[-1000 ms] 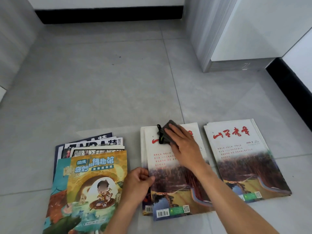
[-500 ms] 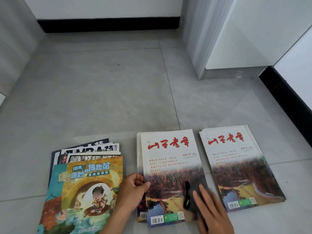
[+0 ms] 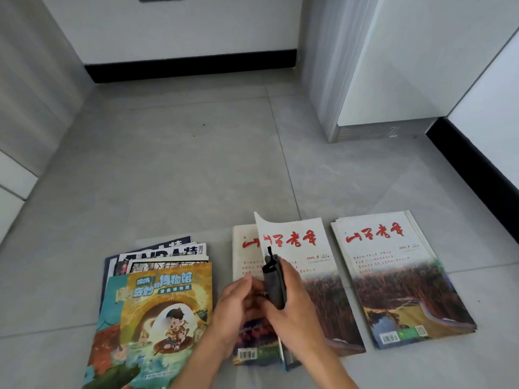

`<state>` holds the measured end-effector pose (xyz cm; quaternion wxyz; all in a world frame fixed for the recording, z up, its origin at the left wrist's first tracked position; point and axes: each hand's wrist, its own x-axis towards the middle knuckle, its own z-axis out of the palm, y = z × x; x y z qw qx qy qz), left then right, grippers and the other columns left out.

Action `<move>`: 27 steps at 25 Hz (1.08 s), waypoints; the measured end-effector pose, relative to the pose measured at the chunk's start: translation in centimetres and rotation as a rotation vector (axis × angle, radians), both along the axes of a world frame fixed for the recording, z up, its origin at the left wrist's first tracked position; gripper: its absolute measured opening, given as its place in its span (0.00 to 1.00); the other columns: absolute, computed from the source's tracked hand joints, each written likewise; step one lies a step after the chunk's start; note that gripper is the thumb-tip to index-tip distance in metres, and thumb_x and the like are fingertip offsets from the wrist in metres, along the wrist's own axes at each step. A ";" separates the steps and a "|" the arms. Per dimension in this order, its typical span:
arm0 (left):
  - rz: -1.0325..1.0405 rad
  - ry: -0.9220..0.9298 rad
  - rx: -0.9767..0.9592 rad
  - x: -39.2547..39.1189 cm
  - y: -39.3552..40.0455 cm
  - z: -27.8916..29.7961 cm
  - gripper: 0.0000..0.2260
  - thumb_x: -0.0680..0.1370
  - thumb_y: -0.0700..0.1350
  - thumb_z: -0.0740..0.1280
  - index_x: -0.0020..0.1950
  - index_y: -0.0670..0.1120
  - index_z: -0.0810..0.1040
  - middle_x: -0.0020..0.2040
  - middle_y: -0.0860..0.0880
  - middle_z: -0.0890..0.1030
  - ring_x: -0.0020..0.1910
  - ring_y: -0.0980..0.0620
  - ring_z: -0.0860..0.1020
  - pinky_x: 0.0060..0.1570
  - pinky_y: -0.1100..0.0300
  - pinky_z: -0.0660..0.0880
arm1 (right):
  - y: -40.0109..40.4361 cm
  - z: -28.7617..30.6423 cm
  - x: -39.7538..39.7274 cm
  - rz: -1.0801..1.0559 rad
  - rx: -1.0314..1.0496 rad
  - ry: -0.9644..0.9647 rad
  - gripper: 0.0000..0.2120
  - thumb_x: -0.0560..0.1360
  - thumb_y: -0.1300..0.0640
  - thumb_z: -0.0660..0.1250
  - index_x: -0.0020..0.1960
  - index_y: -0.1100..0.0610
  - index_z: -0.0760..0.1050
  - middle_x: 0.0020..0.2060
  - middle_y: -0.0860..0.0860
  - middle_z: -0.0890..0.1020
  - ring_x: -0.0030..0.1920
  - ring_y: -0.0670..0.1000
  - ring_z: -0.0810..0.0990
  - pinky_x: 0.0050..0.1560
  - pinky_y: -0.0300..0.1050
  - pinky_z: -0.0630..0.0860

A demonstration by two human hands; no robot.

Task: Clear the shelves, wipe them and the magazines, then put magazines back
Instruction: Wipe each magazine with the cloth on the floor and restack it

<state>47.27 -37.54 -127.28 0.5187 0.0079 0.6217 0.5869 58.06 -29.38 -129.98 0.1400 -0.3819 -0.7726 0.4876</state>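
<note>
Three piles of magazines lie on the grey floor. The top magazine [image 3: 309,262] of the middle pile [image 3: 243,256] is tilted up along its left edge, white cover with red characters facing right. My right hand [image 3: 297,313] grips a dark grey cloth [image 3: 275,282] against that raised edge. My left hand [image 3: 233,310] sits just left of it, fingers at the underside of the raised edge. The right pile [image 3: 393,276] has the same cover and lies flat. The left pile [image 3: 160,304] is fanned, with a cartoon cover on top.
A grey cabinet [image 3: 351,80] stands at the back right on the tiled floor [image 3: 182,169]. Black skirting [image 3: 191,68] runs along the far wall and down the right wall. A pale ledge [image 3: 14,175] juts in at the left.
My right hand swept the cloth from the top of the middle cover down to its bottom, then came to its left edge. That edge has risen off the pile. The view tilted up.
</note>
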 end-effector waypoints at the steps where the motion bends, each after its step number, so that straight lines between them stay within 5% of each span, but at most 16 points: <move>1: -0.040 0.000 0.024 0.2 0.1 0.3 0.15 0.83 0.44 0.59 0.49 0.36 0.81 0.47 0.36 0.84 0.43 0.42 0.83 0.43 0.53 0.81 | 0.5 0.7 0.4 -0.003 -0.006 -0.011 0.34 0.72 0.59 0.69 0.73 0.39 0.63 0.65 0.39 0.76 0.64 0.43 0.75 0.65 0.43 0.73; 4: -0.096 0.149 0.017 0.1 0.3 0.9 0.08 0.80 0.37 0.63 0.55 0.42 0.80 0.52 0.39 0.84 0.48 0.44 0.84 0.46 0.57 0.81 | 1.9 2.6 2.5 0.006 -0.166 0.053 0.30 0.72 0.67 0.69 0.65 0.39 0.73 0.55 0.40 0.83 0.57 0.42 0.81 0.56 0.41 0.79; 7: -0.068 0.495 -0.039 -1.7 0.5 2.5 0.20 0.76 0.45 0.72 0.65 0.57 0.72 0.62 0.57 0.78 0.55 0.61 0.77 0.49 0.70 0.76 | 2.5 5.0 5.7 0.026 -0.455 0.138 0.30 0.66 0.64 0.75 0.62 0.40 0.76 0.54 0.41 0.84 0.55 0.42 0.82 0.48 0.35 0.77; 10: -0.188 0.698 0.021 -4.4 -0.1 3.5 0.30 0.70 0.54 0.77 0.69 0.60 0.70 0.68 0.60 0.73 0.65 0.59 0.70 0.64 0.60 0.70 | 2.9 6.0 7.8 0.080 -0.600 0.173 0.33 0.61 0.64 0.75 0.63 0.45 0.76 0.53 0.44 0.85 0.50 0.44 0.84 0.44 0.36 0.77; 14: -0.243 0.614 0.132 -6.0 0.3 4.3 0.13 0.72 0.51 0.75 0.46 0.42 0.82 0.43 0.46 0.84 0.44 0.50 0.81 0.45 0.54 0.78 | 3.2 6.4 7.7 0.126 -0.474 0.242 0.30 0.63 0.60 0.77 0.62 0.41 0.79 0.57 0.45 0.84 0.57 0.45 0.82 0.50 0.33 0.76; 18: -0.117 0.631 0.097 -6.1 0.3 4.0 0.12 0.77 0.45 0.71 0.43 0.35 0.79 0.42 0.32 0.79 0.39 0.45 0.78 0.43 0.41 0.77 | 2.7 7.5 7.3 0.092 -0.510 0.427 0.25 0.69 0.32 0.71 0.59 0.44 0.83 0.61 0.49 0.83 0.64 0.47 0.79 0.61 0.37 0.74; 22: -0.096 0.659 0.059 -5.5 0.3 4.2 0.08 0.76 0.42 0.71 0.41 0.37 0.80 0.39 0.37 0.82 0.37 0.47 0.79 0.40 0.52 0.76 | 1.8 7.4 7.0 0.180 -0.239 0.250 0.10 0.77 0.52 0.71 0.57 0.43 0.83 0.64 0.41 0.79 0.66 0.44 0.76 0.66 0.41 0.73; 27: -0.315 0.714 0.126 -2.7 1.5 4.6 0.05 0.77 0.34 0.68 0.46 0.42 0.83 0.40 0.43 0.84 0.39 0.46 0.83 0.40 0.52 0.81 | 1.6 8.5 2.0 -0.006 0.099 0.229 0.17 0.74 0.57 0.74 0.57 0.39 0.76 0.53 0.32 0.81 0.55 0.37 0.80 0.55 0.33 0.76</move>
